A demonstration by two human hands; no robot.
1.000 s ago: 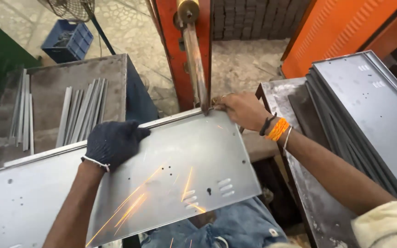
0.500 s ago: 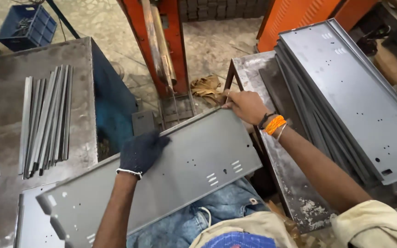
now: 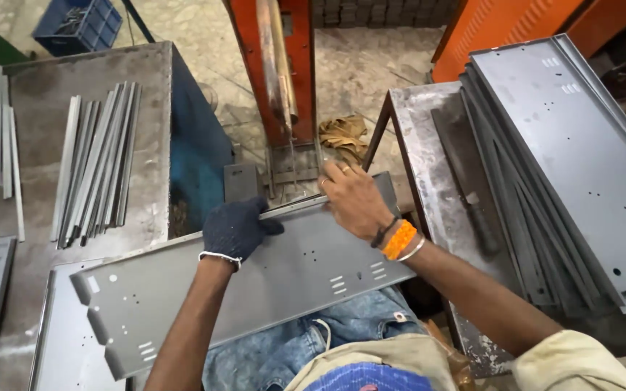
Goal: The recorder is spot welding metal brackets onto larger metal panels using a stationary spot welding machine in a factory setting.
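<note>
Hands on steel here: the left hand [image 3: 237, 228], in a dark knitted glove, is clamped over the far edge of a long grey sheet-metal panel [image 3: 255, 282], fingers curled over the folded rim. The right hand [image 3: 353, 199], bare, with an orange band and dark bracelets at the wrist, grips the same far edge just beside it, towards the panel's right end, fingers wrapped over the top. The panel lies tilted across the person's lap above blue jeans, its left end low and near, its right end higher up by the red machine column [image 3: 277, 72]. Small round holes and short slots dot its face, and the left end has a notched, stepped cut. To the left, a grey metal table [image 3: 153, 130] carries a bundle of narrow metal strips [image 3: 96, 163], lying lengthwise, with a few more strips further left at the table's edge. More flat panels lie at the lower left, partly under the held one. To the right, a second worktable [image 3: 422, 145] bears a stack of grey panels [image 3: 566, 159], fanned and leaning, and a dark bar-like tool [image 3: 465, 188] beside them. A tan rag [image 3: 343, 134] lies on the floor by the column, and a blue crate [image 3: 77, 25] stands far back at upper left.
</note>
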